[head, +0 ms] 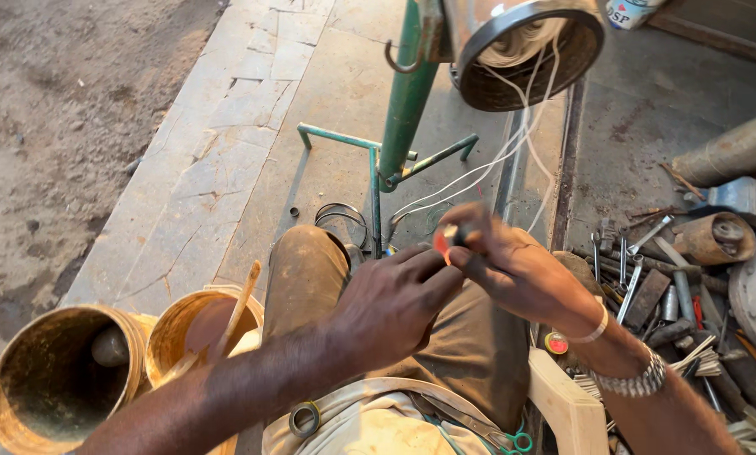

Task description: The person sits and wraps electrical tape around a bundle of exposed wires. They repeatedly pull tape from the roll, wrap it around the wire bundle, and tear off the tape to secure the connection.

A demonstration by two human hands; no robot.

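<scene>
My left hand (395,303) and my right hand (512,265) meet in front of me above my knee. Between their fingertips I pinch a small red piece, likely tape (442,244), wrapped at the end of white wires (496,160). Those wires run up to a round metal motor housing (529,50) mounted on a green stand (407,101). The wire end itself is hidden by my fingers. A silver watch and a white band sit on my right wrist.
Two dirty buckets (58,379) stand at lower left, one with a stick in it. A heap of spanners, bolts and metal parts (673,278) lies at right. A roll of tape (555,343) rests by a pale chair arm (567,404). Scissors (512,440) lie in my lap.
</scene>
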